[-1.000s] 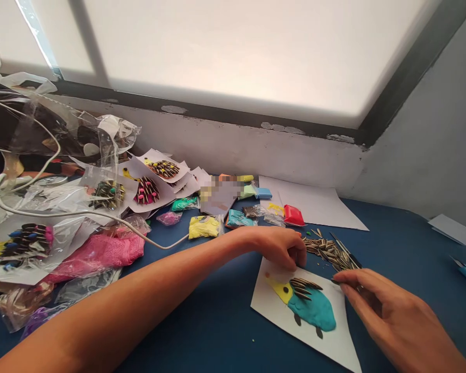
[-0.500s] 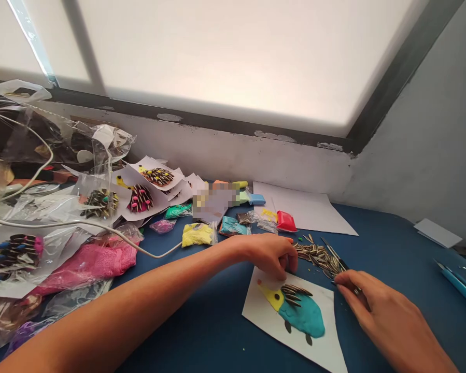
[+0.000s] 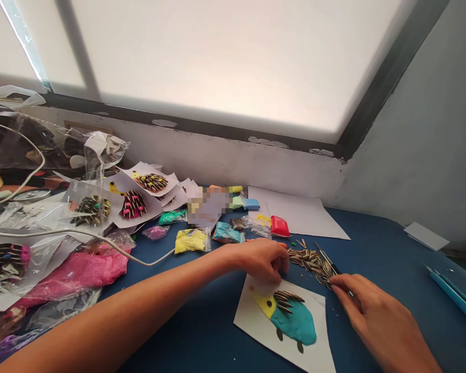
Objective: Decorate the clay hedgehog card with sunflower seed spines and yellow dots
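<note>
A white card (image 3: pixel 252 324) on the blue table bears a clay hedgehog with a yellow head and a turquoise body (image 3: pixel 297 321). Several sunflower seeds (image 3: pixel 289 302) are stuck along its upper back, and two dark seeds form its feet. Over the card's top edge rests my left hand (image 3: pixel 264 259), its fingers curled down; what they hold, if anything, is hidden. My right hand (image 3: pixel 376 311) is closed in a pinch beside the heap of striped sunflower seeds (image 3: pixel 310 261). Its fingertips are at the heap's near edge, and what they grip is unclear. A slim metal tool (image 3: pixel 324 254) lies behind the heap.
Bags of yellow clay (image 3: pixel 189 241), turquoise clay (image 3: pixel 228 233) and red clay (image 3: pixel 280 226) stand behind my left arm. Seed-covered hedgehog cards (image 3: pixel 133 204), plastic bags and a white cable (image 3: pixel 100 235) crowd the left. Blue tweezers-like tool (image 3: pixel 454 295) lies at right.
The whole view has shifted slightly, moving the scene left and down. My right hand has edged a little closer to the seed heap. My left hand stays at the card's top edge.
</note>
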A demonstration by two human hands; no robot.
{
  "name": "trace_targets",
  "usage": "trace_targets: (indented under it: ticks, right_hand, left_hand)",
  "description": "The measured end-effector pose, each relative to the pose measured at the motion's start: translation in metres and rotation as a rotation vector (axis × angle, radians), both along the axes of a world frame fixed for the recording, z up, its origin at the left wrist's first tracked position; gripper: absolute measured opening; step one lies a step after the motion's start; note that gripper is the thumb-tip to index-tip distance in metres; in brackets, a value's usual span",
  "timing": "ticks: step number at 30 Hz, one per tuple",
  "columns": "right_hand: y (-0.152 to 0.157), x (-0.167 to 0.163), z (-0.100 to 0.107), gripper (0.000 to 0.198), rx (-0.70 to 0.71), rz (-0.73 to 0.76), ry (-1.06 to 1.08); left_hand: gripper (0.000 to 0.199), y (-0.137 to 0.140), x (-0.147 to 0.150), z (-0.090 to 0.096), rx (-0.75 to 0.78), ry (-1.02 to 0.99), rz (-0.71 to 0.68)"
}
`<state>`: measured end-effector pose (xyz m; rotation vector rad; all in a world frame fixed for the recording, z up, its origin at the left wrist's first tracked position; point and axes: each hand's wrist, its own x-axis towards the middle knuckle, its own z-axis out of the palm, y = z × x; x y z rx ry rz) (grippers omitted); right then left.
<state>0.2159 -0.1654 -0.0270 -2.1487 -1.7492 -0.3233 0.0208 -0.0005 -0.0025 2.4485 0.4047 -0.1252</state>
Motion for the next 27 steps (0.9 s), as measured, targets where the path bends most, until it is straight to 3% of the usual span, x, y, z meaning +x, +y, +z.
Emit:
trace_targets:
  ticks: [5,10,13,18,27]
  right_hand:
    - [0.002,0.001,-0.001,0.044,0.039,-0.029,-0.030]
    - [0.003,-0.005,0.004,0.057,0.063,0.014,-0.070]
    - [0.006,-0.006,0.003,0.057,0.016,0.091,-0.052]
    - [0.012,-0.005,0.000,0.061,-0.020,0.079,-0.057]
    - [0.017,-0.005,0.001,0.040,-0.029,0.022,-0.068]
  left_hand:
    - [0.024,-0.005,-0.002,0.006,0.063,0.028,0.048]
    - [0.006,-0.003,-0.004,0.002,0.030,-0.017,0.031]
    - [0.003,-0.003,-0.004,0.000,0.003,-0.043,0.034]
    - [0.002,-0.002,-0.004,-0.002,-0.006,-0.043,0.048]
    - [0.011,-0.004,-0.003,0.001,0.010,0.027,0.073]
